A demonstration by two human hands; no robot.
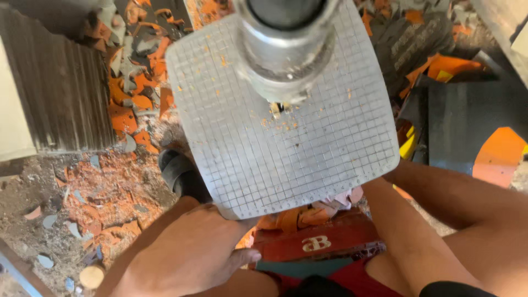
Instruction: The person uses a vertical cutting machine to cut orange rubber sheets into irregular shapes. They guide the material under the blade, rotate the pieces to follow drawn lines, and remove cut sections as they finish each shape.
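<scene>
A pale square plate (286, 137) with a fine grid, dusted with orange crumbs, fills the middle of the view. A shiny metal cylinder (286, 49) of a machine hangs over its far half. My left hand (187, 256) lies back-up at the plate's near left corner, thumb stretched to the right and fingertips hidden at the plate's edge. My right forearm (410, 231) reaches in from the lower right and passes under the plate's near right edge, so that hand is hidden. Pink and orange pieces (335, 201) show just below the plate's near edge.
A red box (324, 242) sits under the plate by my knees. Orange and grey offcuts (137, 82) litter the dirty floor. A black sandal (179, 170) lies left of the plate, a stack of dark sheets (60, 82) stands at left, and a grey sheet (467, 121) lies at right.
</scene>
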